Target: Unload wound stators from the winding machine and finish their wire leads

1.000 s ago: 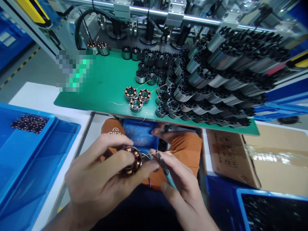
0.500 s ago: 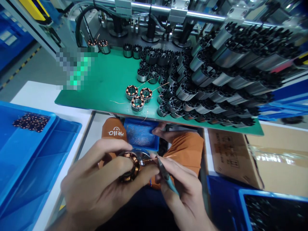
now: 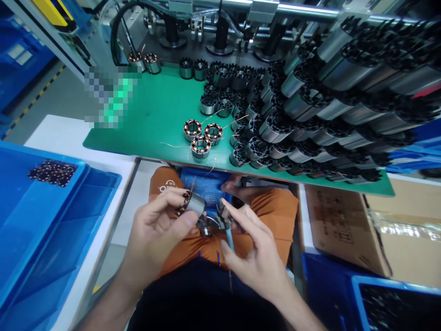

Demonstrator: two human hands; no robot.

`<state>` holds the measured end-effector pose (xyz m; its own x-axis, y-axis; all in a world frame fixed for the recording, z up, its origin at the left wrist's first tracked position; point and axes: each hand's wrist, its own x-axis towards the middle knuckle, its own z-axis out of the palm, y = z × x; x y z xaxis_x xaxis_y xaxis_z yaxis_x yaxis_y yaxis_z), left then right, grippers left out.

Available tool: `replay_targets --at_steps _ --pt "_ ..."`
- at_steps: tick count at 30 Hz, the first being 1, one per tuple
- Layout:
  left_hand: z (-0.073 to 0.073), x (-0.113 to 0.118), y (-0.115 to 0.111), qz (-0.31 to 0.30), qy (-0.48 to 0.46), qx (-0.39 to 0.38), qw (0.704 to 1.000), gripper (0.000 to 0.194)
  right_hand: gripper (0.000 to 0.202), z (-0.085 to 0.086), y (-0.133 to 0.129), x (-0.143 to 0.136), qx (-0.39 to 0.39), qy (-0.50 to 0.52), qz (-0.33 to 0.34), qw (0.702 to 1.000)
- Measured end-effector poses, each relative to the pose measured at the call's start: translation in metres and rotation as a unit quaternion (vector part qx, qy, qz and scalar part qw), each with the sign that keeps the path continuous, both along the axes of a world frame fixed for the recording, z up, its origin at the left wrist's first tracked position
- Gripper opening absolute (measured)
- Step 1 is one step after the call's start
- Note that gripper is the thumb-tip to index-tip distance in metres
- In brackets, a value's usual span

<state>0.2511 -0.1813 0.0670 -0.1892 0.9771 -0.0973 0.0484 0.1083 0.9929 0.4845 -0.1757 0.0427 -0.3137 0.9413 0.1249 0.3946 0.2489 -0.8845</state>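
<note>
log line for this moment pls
left hand: holds wound coil ring | right hand: holds small cutters beside it | green board: three wound rings

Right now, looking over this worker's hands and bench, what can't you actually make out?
- Stator in the left hand: the fingers cover most of its windings.
- Cutter in the right hand: its tips are too small to read.
- Pixelated patch on the green mat: blurred out.
- Blue bin: cut off by the frame's corner, contents too dark.
</note>
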Motion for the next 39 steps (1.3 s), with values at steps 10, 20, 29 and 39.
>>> replay_targets --at_steps 10,20,29,39 --pt "0.022 0.027 0.015 -0.017 -0.134 -0.014 0.991 0.016 0.084 0.008 -0.006 -0.011 0.103 0.022 -0.021 0.994" --pt "0.016 0.033 0.008 -0.053 -0.194 0.0 0.98 0.012 0.088 0.004 -0.006 -0.007 0.093 0.058 -0.009 0.994" --pt "0.015 0.036 0.011 -0.061 -0.214 0.003 0.975 0.015 0.083 -0.001 -0.005 -0.002 0.061 0.07 0.001 0.996" --pt "-0.041 -0.017 0.012 0.147 -0.104 -0.047 0.983 0.035 0.069 -0.089 0.014 0.009 -0.184 -0.045 0.026 0.982"
